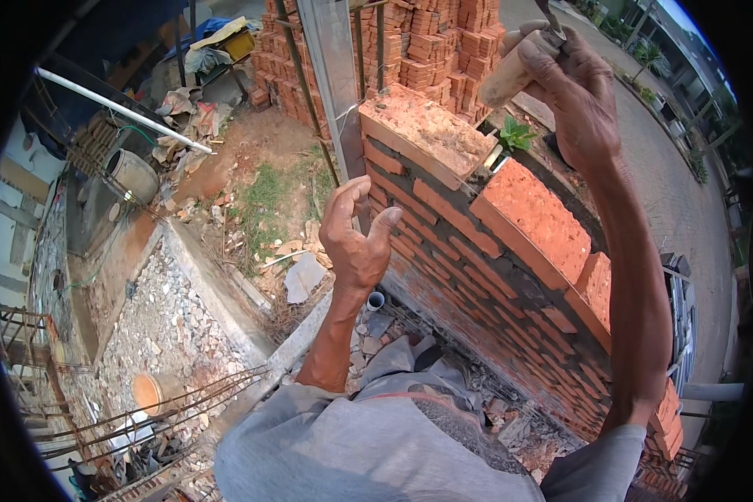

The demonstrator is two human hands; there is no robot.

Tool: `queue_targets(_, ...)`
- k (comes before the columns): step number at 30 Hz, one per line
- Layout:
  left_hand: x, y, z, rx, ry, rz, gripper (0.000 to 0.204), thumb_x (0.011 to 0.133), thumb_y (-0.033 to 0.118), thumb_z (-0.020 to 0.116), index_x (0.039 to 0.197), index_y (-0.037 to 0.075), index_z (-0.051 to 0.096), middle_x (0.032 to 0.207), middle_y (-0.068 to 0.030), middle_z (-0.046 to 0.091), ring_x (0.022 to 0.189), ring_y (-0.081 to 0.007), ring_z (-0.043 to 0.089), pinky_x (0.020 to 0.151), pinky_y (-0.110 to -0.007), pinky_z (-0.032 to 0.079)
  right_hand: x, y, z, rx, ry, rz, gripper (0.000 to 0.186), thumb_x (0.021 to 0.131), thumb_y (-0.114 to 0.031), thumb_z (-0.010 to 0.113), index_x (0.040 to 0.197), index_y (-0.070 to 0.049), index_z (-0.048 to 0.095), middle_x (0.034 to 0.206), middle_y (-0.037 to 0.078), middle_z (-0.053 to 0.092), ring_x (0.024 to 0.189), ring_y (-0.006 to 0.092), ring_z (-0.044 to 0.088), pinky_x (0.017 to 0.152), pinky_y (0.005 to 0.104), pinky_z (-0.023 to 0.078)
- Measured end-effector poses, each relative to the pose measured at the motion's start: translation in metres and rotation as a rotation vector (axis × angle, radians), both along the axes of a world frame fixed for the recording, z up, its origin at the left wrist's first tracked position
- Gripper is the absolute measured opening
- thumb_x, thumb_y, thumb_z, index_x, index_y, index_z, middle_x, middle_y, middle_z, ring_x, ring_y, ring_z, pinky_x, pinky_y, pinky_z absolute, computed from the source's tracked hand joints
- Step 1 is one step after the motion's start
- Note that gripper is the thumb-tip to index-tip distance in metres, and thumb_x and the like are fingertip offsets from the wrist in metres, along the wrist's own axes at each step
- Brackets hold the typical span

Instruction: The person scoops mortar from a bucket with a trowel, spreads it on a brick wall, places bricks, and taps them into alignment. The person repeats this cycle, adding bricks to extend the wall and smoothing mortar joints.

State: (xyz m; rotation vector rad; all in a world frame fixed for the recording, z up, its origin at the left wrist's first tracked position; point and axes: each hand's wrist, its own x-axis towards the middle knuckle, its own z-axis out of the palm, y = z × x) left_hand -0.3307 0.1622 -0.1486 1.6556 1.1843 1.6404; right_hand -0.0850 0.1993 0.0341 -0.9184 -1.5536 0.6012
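Observation:
At the upper right, my right hand (577,100) grips a tool with a pale, worn handle (502,79) and a dark metal shank, probably a trowel; its far end is cut off. My left hand (351,226) is raised beside the brick wall (464,251), its fingers loosely curved and apart from the thumb, holding nothing. Orange bricks (531,217) cap the wall over courses with grey mortar, with a gap between the top pieces where a green plant (514,132) shows behind. A thin string runs near the metal post (335,75) at the wall's end.
Stacked bricks (427,50) stand behind. To the left are a white pipe (125,109), a concrete drum (132,176), rubble (180,309), protruding rebar (217,381) and an overturned bucket (155,393). A grey pipe opening (376,300) lies below my left hand. A paved road (661,167) runs at right.

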Motion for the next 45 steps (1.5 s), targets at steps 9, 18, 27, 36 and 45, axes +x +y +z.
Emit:
queue_targets(9,-0.025,-0.01,-0.029,-0.348,-0.22,-0.038,0.04,0.078,0.008,0.078,0.112,-0.006,0.064,0.105,-0.0163,0.066,0.089,-0.0219,0.068,0.079,-0.033,0.055,-0.033,0.04,-0.03,-0.061,-0.176,-0.088,0.025,0.097,-0.016,0.059,0.117,-0.001,0.057,0.112,0.015,0.065,0.109,0.0256,0.064,0.098,0.046,0.055)
queue_targets(18,-0.025,-0.004,-0.041,-0.331,-0.239,-0.098,0.04,0.08,0.014,0.077,0.112,-0.005,0.064,0.1,-0.016,0.068,0.088,-0.0215,0.068,0.079,-0.033,0.055,-0.032,0.027,-0.026,-0.088,-0.138,-0.095,0.032,0.099,-0.016,0.054,0.127,0.001,0.052,0.116,0.021,0.063,0.111,0.0316,0.064,0.094,0.045,0.058)
queue_targets(27,-0.004,-0.008,-0.03,-0.374,-0.279,-0.227,0.037,0.081,0.01,0.076,0.112,-0.007,0.063,0.097,-0.0168,0.069,0.087,-0.0204,0.068,0.079,-0.032,0.056,-0.031,0.028,-0.027,-0.052,-0.124,-0.041,0.037,0.099,-0.02,0.056,0.128,0.002,0.051,0.117,0.021,0.063,0.11,0.031,0.064,0.088,0.0431,0.061)
queue_targets(36,-0.007,-0.007,-0.032,-0.392,-0.29,-0.227,0.033,0.082,0.009,0.074,0.11,-0.007,0.064,0.095,-0.0154,0.069,0.085,-0.019,0.067,0.075,-0.031,0.056,-0.04,0.025,-0.03,-0.014,-0.165,-0.045,0.033,0.098,-0.016,0.056,0.128,-0.002,0.053,0.115,0.016,0.065,0.11,0.0278,0.064,0.088,0.0416,0.062)
queue_targets(45,-0.008,-0.01,-0.031,-0.376,-0.254,-0.245,0.035,0.082,0.012,0.076,0.109,-0.007,0.065,0.094,-0.013,0.068,0.084,-0.0164,0.066,0.074,-0.029,0.055,-0.031,-0.004,-0.019,-0.08,-0.145,-0.081,0.03,0.098,-0.019,0.058,0.122,-0.001,0.057,0.114,0.014,0.066,0.106,0.0257,0.066,0.085,0.0396,0.062)
